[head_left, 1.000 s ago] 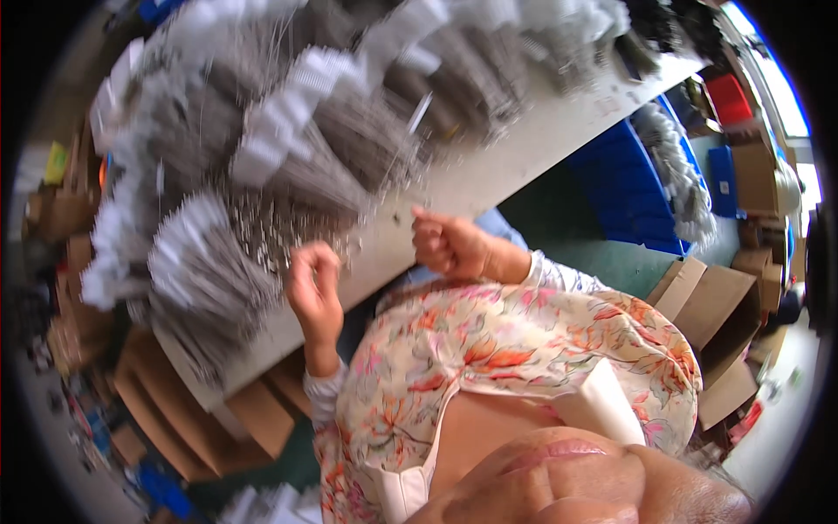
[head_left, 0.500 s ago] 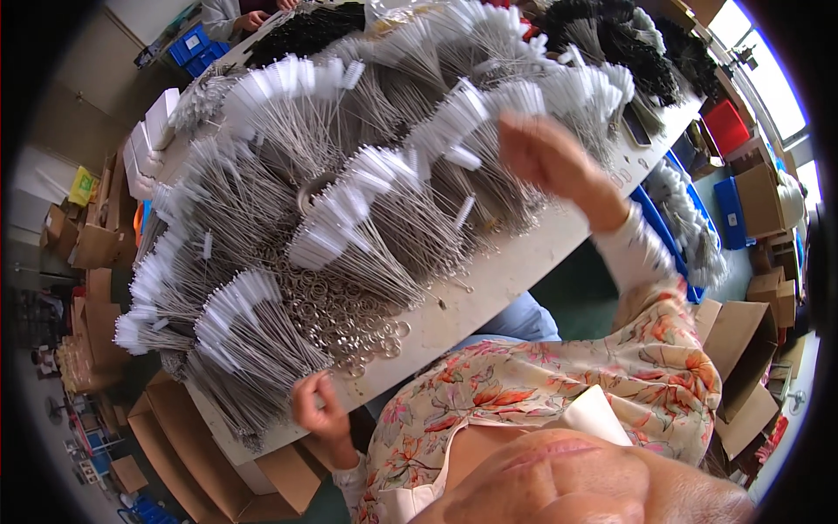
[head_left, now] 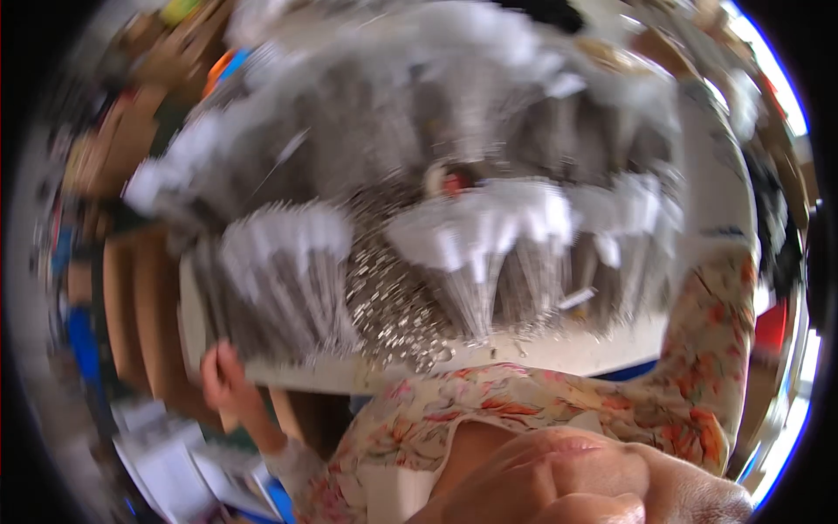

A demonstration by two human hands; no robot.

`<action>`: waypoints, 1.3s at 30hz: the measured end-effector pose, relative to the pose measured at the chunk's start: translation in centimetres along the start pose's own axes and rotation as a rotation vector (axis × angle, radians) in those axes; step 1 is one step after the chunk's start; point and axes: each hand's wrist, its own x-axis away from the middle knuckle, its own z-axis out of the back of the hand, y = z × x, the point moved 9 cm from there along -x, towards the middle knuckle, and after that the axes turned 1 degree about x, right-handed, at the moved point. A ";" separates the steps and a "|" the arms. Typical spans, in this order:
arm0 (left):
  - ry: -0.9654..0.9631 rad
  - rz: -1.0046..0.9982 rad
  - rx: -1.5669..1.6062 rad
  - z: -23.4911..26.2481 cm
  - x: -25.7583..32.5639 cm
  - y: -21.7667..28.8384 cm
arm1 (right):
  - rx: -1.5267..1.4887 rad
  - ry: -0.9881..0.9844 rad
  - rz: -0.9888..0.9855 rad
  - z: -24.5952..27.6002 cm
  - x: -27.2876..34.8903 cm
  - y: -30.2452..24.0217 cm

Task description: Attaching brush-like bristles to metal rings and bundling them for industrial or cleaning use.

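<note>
Picture heavily motion-blurred; fine detail lost.

White table (head_left: 559, 354) taken as landmark. Its top is covered with fanned bundles of thin metal wires with white tag ends. One bundle (head_left: 284, 271) sits at the table's left front corner, another bundle (head_left: 484, 249) near the front middle. Between these two, a heap of small shiny metal rings (head_left: 393, 306) spills toward the table's front edge.

Left hand (head_left: 225, 377) is at the table's left front corner, fingers up against the edge just below the left bundle; looks like touching the edge, fingers loosely curled, holding nothing that I can make out. Blur leaves the exact grip uncertain.

Right hand not visible: only the floral sleeve (head_left: 720, 349) shows, rising along the table's right end toward the far bundles; its grip cannot be told.

Brown cardboard boxes (head_left: 140, 306) stand left of the table, below its level
</note>
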 end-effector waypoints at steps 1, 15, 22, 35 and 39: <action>-0.014 -0.013 0.091 -1.1 -0.6 -0.6 | 0.017 -0.007 0.050 -1.2 -2.6 1.9; -0.670 -0.549 0.183 -16.9 -15.3 8.7 | 0.646 0.292 0.086 2.2 -2.5 -6.8; -1.134 -0.839 -0.534 -30.0 -16.0 1.1 | -0.223 -0.198 0.208 -9.7 6.9 -26.6; -1.130 -0.249 0.762 -15.4 -5.6 18.4 | -1.185 -0.332 0.097 -11.8 9.2 -46.1; -1.130 -0.247 0.731 -16.3 -0.2 18.1 | -1.219 -0.453 -0.011 -13.7 10.2 -47.5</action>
